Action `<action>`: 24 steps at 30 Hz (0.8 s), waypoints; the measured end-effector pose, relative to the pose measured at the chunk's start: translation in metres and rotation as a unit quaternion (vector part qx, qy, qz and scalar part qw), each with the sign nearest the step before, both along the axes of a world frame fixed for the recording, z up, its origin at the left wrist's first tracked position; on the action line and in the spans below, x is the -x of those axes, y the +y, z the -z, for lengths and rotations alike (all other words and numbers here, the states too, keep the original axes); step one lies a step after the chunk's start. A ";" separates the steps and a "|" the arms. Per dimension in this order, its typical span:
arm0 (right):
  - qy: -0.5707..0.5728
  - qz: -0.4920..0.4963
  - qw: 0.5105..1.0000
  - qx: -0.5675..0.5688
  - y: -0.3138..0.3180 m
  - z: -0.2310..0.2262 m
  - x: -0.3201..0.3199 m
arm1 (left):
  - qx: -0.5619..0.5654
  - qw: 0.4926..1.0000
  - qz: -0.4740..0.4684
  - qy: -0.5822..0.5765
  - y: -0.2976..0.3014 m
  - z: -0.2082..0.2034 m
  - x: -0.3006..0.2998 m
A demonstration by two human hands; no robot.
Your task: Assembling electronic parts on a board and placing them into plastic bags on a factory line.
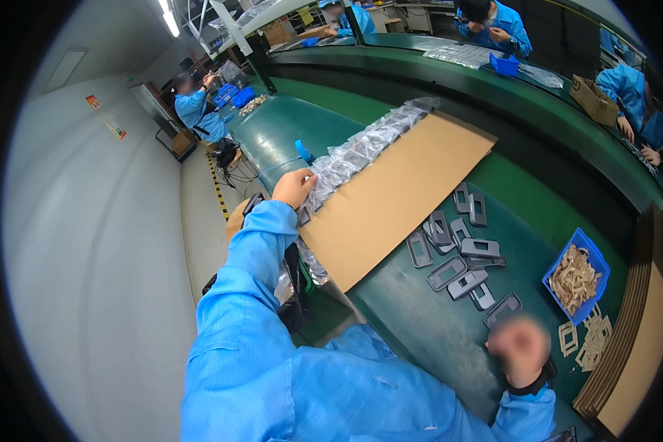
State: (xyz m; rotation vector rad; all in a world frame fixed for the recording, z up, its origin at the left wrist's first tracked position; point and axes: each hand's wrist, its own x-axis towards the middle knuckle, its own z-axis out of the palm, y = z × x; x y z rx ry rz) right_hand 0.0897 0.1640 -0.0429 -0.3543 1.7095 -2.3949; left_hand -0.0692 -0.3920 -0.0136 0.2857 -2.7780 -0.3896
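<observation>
My left hand (pixel 295 188), its fingers curled, grips the near end of a row of clear plastic bags (pixel 357 153) with grey parts inside. This row lies along the far left edge of a flat brown cardboard sheet (pixel 401 195) on the green table. My right hand (pixel 521 352) is at the lower right, smeared, so its fingers cannot be made out. Just beyond it lies a single grey plastic frame (pixel 502 310). Several more grey plastic frames (pixel 468 283) with rectangular openings lie scattered between the sheet and that hand.
On the right stands a blue bin (pixel 601 271) of small tan pieces, with tan cut-out frames (pixel 595 342) beside it. Stacked cardboard (pixel 630 324) leans at the right edge. A blue tape roll (pixel 303 150) lies past my left hand. Several people in blue work at farther benches.
</observation>
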 end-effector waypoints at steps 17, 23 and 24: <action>0.007 -0.028 0.999 0.014 0.002 0.002 0.001 | -0.288 0.927 0.185 -0.152 0.180 -0.016 -0.012; 0.003 -0.032 0.999 0.017 0.003 0.004 0.001 | -0.260 0.962 0.085 0.006 0.083 -0.006 0.040; 0.004 -0.029 0.999 0.019 0.003 0.004 0.002 | -0.203 0.978 0.053 -0.003 0.061 -0.008 0.046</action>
